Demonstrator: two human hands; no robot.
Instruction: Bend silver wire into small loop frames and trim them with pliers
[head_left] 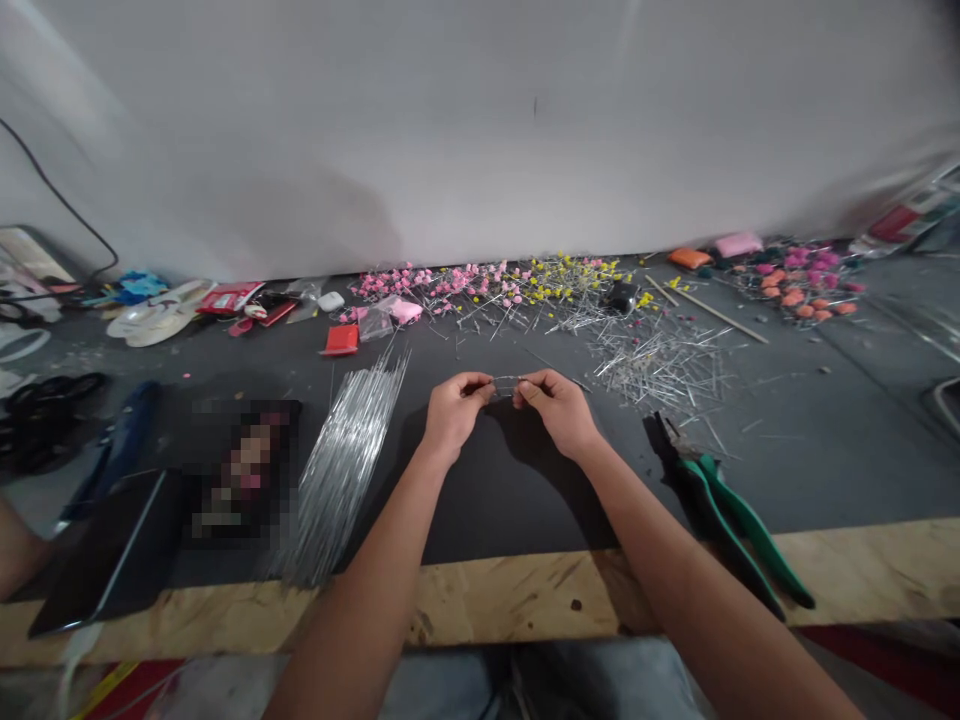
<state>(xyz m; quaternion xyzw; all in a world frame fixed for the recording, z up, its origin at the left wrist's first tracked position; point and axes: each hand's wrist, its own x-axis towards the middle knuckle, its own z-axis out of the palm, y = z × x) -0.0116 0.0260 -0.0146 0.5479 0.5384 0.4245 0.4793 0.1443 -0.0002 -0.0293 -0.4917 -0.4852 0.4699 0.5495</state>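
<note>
A: Right, both hands are up over the middle of the dark mat (495, 500), and between them is a thin wire (505, 381), held just above the surface.

B: Tight grip, too. The left hand (452, 408) is pinched shut on one end with thumb and forefinger. The right hand (559, 408) does the same on the other end, with the remaining fingers curled in. The knuckles nearly meet.

A: So where's the danger?

B: To my eye, the wire itself. It's so fine that an uneven pull could kink it in the wrong spot. Or it could slip from a fingertip and spring away.

A: And if it goes, good luck finding it.

B: Exactly. The scattered cut wires (660, 360) lie near, beyond the right hand, and the wire bundle (341, 470) sits just beside the left forearm. One loose piece would vanish among them.

A: Sharp ends as well?

B: I'd reckon so. A cut tip that close to the fingertips could prick. Watch the left elbow too, because a sideways nudge could fan that bundle off the wooden edge (525, 590).

A: And the green-handled pliers (724, 510)?

B: Lying untouched near the right forearm, with the handles reaching onto the wooden edge. A bump could knock them off.
</note>
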